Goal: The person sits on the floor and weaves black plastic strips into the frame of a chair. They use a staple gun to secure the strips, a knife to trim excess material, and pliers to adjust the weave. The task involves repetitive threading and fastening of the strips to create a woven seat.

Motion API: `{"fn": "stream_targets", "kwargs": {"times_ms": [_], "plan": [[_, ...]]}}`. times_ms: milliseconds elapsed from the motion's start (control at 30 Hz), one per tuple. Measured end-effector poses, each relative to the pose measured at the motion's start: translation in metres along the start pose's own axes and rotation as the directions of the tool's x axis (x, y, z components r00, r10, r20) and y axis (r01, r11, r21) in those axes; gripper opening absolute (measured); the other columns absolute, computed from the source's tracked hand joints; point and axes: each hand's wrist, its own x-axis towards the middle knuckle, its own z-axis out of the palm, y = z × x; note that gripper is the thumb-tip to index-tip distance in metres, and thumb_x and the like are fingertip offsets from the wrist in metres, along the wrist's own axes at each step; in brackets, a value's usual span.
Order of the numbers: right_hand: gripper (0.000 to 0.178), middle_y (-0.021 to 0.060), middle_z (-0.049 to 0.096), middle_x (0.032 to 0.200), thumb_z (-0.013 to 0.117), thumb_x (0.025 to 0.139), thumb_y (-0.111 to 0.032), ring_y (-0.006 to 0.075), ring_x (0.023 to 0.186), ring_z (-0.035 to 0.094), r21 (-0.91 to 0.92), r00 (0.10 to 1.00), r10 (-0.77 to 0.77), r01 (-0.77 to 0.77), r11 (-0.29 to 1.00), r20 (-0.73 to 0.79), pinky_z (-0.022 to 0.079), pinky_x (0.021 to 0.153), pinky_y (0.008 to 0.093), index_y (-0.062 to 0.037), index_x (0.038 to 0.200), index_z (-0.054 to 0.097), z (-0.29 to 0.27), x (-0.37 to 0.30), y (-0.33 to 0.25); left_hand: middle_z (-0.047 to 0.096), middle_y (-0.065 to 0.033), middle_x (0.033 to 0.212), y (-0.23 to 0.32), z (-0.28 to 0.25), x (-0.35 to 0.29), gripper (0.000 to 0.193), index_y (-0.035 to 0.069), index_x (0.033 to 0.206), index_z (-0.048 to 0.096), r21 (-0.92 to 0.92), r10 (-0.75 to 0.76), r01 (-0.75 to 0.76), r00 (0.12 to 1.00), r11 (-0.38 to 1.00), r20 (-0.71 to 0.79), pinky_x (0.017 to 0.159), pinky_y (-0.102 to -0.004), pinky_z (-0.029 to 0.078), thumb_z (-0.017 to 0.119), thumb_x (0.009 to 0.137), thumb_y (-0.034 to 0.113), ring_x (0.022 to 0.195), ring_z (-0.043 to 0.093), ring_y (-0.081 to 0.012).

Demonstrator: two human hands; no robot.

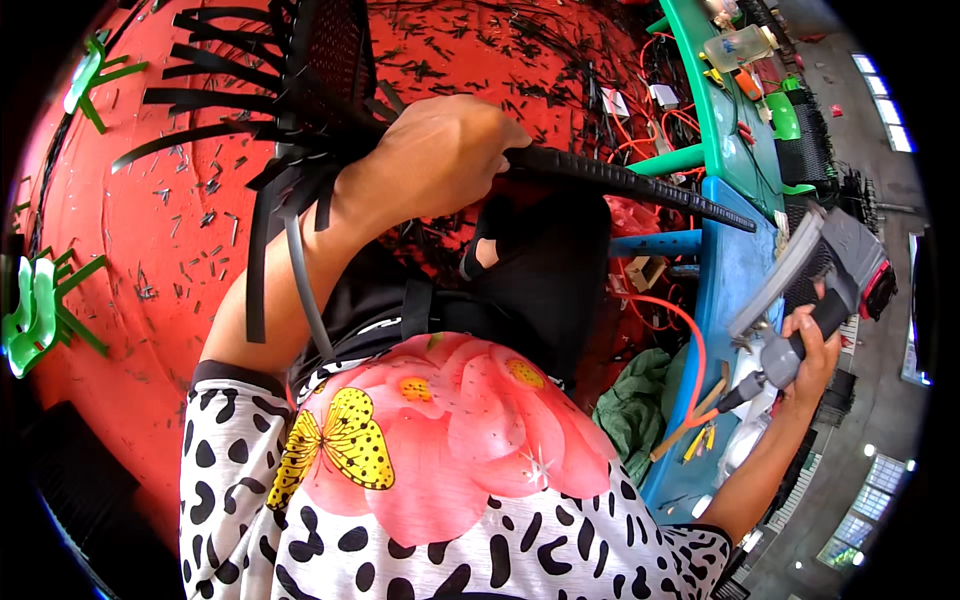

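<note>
My left hand (435, 150) is closed around the black woven frame (640, 184), near the corner where its long narrow edge runs to the right. Loose flat black strips (215, 98) fan out from the frame's other side, and several hang over my left wrist and forearm. At the right, my right hand (815, 355) wraps round the handle of a grey and black air stapler (835, 265). An orange-red air hose (695, 350) runs to the lower end of its handle. The stapler is apart from the frame, over the bench side.
Black strip scraps litter the red floor (190, 240). Green plastic stools (35, 310) stand at the left. Beside me on the right are a blue bench (715, 260) and a green one (735, 130) with a bottle (740, 47). A green cloth (635, 415) lies near the hose.
</note>
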Motion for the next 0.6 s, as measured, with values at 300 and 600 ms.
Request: {"fn": "stream_targets", "kwargs": {"times_ms": [300,600], "plan": [[0.05,0.009,0.056,0.066,0.067,0.063,-0.017,0.0174,0.057,0.056,0.155,0.855,0.161,-0.269,0.951,0.493,0.046,0.056,0.0298,0.0082,0.103,0.052,0.138,-0.047,-0.055,0.065,-0.0157,0.083,0.009,0.011,0.012,0.025,0.003,0.097,0.068,-0.022,-0.071,0.071,0.997,0.997,0.001,0.074,-0.0413,0.049,0.066,0.073,0.008,0.082,0.062,-0.0344],[0.02,0.0079,0.056,0.068,0.065,0.067,-0.011,0.0153,0.058,0.056,0.103,0.753,0.225,-0.362,0.927,0.618,0.047,0.057,0.0293,0.0014,0.08,0.056,0.164,-0.049,-0.058,0.064,-0.0173,0.079,0.013,0.017,0.022,0.024,0.007,0.097,0.069,-0.018,-0.086,0.087,0.996,0.996,0.034,0.073,-0.0425,0.048,0.065,0.074,0.009,0.079,0.062,-0.0347]]}}
